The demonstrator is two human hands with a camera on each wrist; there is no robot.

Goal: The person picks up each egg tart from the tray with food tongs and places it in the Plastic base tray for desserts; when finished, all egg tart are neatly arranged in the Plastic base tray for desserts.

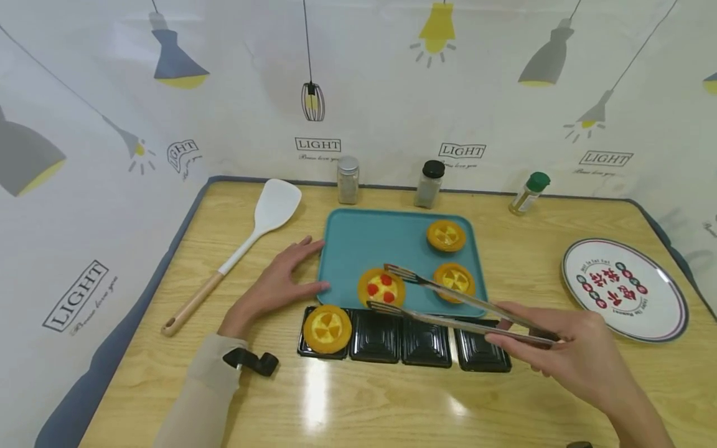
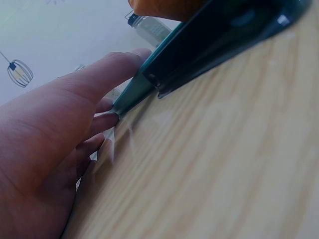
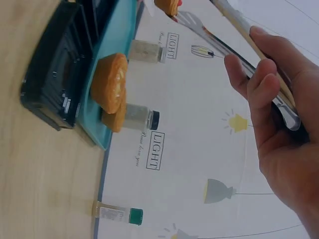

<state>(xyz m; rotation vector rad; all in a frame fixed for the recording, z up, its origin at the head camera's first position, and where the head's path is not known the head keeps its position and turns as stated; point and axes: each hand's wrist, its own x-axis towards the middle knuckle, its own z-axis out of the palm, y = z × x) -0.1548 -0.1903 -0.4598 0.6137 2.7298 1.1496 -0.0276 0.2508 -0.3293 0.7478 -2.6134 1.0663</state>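
Note:
My right hand (image 1: 571, 348) grips metal tongs (image 1: 448, 321), whose tips sit on either side of a tart with red berry topping (image 1: 382, 289). In the right wrist view this tart (image 3: 167, 6) is up between the tips, higher than the tarts on the teal tray (image 1: 370, 236). Two tarts with orange wedges, one at the back (image 1: 446, 236) and one nearer (image 1: 454, 282), sit on the tray's right side. With thumb and fingers extended, my left hand (image 1: 280, 280) touches the tray's left edge. A row of black plastic boxes (image 1: 375, 336) lies in front, an orange-wedge tart (image 1: 327, 330) in the leftmost.
A white spatula (image 1: 274, 205) with a wooden handle lies at left. Behind the tray stand a silver-capped jar (image 1: 348, 180) and a black-capped jar (image 1: 429, 185); a green-capped bottle (image 1: 529, 194) is farther right. A patterned white plate (image 1: 661, 298) sits at right.

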